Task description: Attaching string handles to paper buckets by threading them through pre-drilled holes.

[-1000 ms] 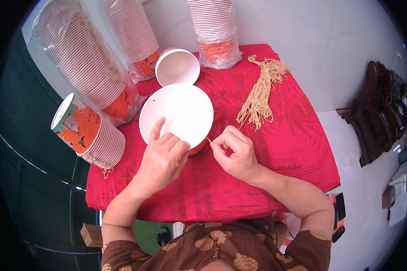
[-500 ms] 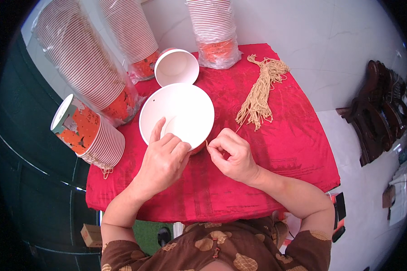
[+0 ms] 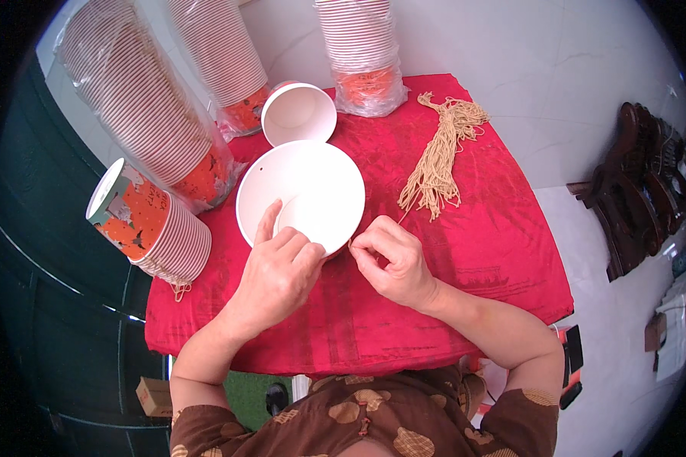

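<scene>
A white-lined paper bucket (image 3: 312, 175) lies tilted with its mouth toward me, a small dark hole near its far left rim. My left hand (image 3: 277, 278) grips the bucket's near rim, the index finger reaching over the opening. Just right of the rim, my right hand (image 3: 395, 263) pinches a thin tan cord (image 3: 403, 217), whose loose end sticks up behind the knuckles. How the cord meets the bucket is hidden by the wall and my fingers. Beyond my right hand lies a bundle of tan cords (image 3: 440, 156) on the red cloth.
A second paper bucket (image 3: 299, 114) lies behind the first. Nested orange buckets (image 3: 149, 217) with cord at their rims lie at the left. Plastic-wrapped bucket stacks (image 3: 141, 103) stand along the table's far side. A red cloth (image 3: 480, 251) covers the table. Dark wooden furniture (image 3: 636, 190) stands at right.
The bucket has turned and shifted slightly to the right, its right rim now nearer my right fingers. Both hands have stayed almost in place.
</scene>
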Tool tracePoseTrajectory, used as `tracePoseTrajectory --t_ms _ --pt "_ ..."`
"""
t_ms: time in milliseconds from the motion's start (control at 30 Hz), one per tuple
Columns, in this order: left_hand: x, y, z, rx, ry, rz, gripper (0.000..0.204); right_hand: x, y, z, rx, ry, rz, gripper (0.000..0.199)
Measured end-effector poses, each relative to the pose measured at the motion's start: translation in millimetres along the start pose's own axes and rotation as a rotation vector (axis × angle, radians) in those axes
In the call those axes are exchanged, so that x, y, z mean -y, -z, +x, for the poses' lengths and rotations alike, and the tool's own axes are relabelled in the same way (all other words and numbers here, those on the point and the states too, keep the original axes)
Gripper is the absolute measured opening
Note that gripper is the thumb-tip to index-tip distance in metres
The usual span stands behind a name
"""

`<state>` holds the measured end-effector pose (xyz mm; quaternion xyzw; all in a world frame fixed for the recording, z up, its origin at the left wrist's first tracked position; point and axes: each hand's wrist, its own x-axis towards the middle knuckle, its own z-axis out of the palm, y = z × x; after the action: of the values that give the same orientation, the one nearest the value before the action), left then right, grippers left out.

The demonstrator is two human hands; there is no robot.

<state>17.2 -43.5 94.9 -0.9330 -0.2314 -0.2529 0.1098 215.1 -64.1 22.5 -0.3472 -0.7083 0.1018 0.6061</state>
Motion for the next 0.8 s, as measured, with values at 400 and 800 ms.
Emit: tracePoseTrajectory --t_ms 400,800 --pt "-5.2 -1.2 1.2 -0.023 -0.039 0.057 0.016 -6.3 -2.0 -1.2 -0.024 -0.008 -0.027 0.010" --pt "8.5 1.8 2.6 -0.020 0.085 0.047 0.028 -1.6 -0.6 -5.8 0.049 -0.206 0.184 0.005"
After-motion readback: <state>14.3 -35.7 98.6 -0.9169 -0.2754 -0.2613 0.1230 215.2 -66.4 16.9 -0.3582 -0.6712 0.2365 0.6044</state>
